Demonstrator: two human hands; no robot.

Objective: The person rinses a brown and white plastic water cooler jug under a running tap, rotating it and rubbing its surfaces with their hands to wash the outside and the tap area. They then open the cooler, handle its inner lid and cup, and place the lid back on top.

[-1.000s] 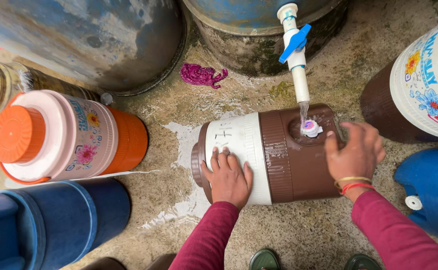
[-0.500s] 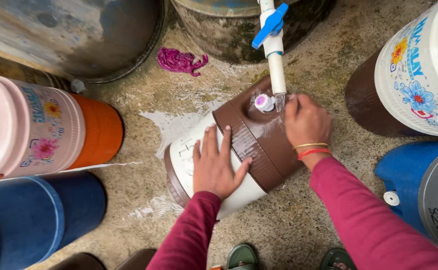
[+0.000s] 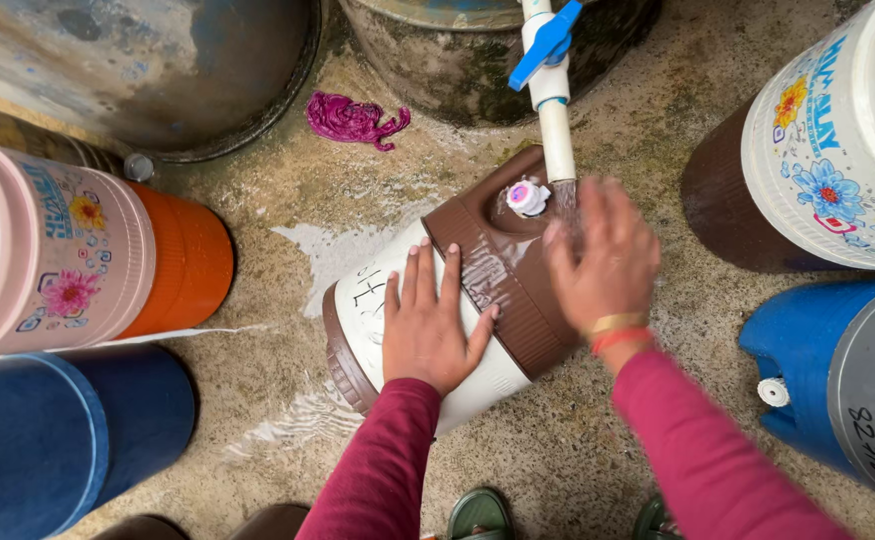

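Head view: your left hand (image 3: 428,325) lies flat, fingers spread, on the brown-and-white jug (image 3: 458,290); your right hand (image 3: 603,255) rubs it open-palmed under the tap (image 3: 550,75).

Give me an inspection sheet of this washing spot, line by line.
Surface: rough concrete floor, wet around the jug.
Job's things: brown-and-white water jug lying on its side under a white pipe tap with a blue handle.
Clutter: purple rag; pink-and-orange jug; blue jugs; floral white jug.
Hands: left hand flat on jug; right hand blurred at its brown end.
Cables: nothing seen.
Surroundings: large dark drums.
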